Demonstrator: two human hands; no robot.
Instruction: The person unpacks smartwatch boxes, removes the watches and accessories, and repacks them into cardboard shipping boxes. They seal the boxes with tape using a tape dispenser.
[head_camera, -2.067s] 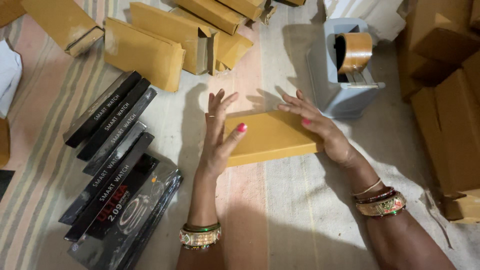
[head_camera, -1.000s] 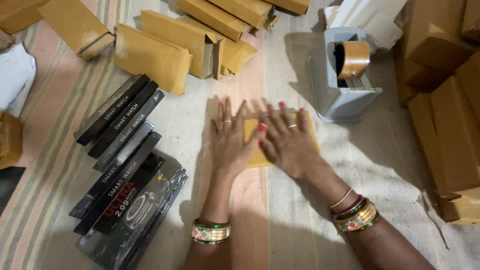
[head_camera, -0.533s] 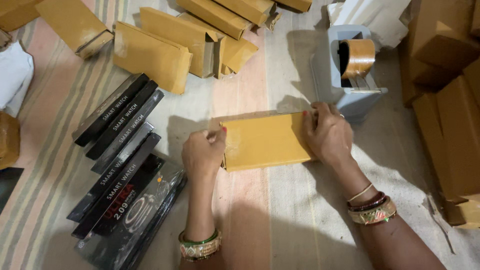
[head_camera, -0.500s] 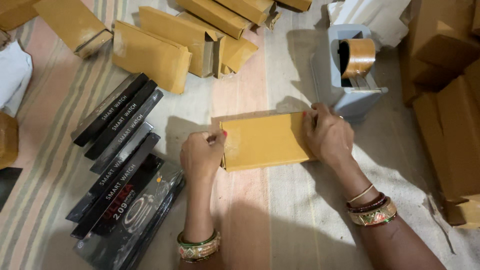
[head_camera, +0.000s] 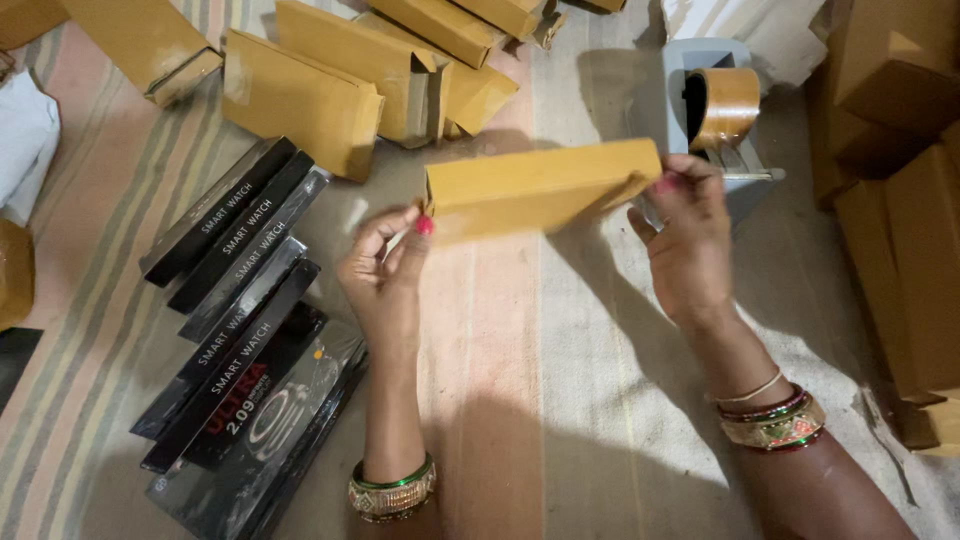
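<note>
Above striped mat (head_camera: 560, 380): left hand (head_camera: 385, 270), right hand (head_camera: 690, 235) pinch ends of tilted yellow box (head_camera: 540, 185), fingers closed on it.

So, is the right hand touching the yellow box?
Touching. The head view shows the right hand pinching the right end of the yellow box with its fingertips.

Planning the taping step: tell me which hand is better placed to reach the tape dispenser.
Probably right. The right hand holds the yellow box's end right beside the grey tape dispenser; the left hand holds the far end.
</note>
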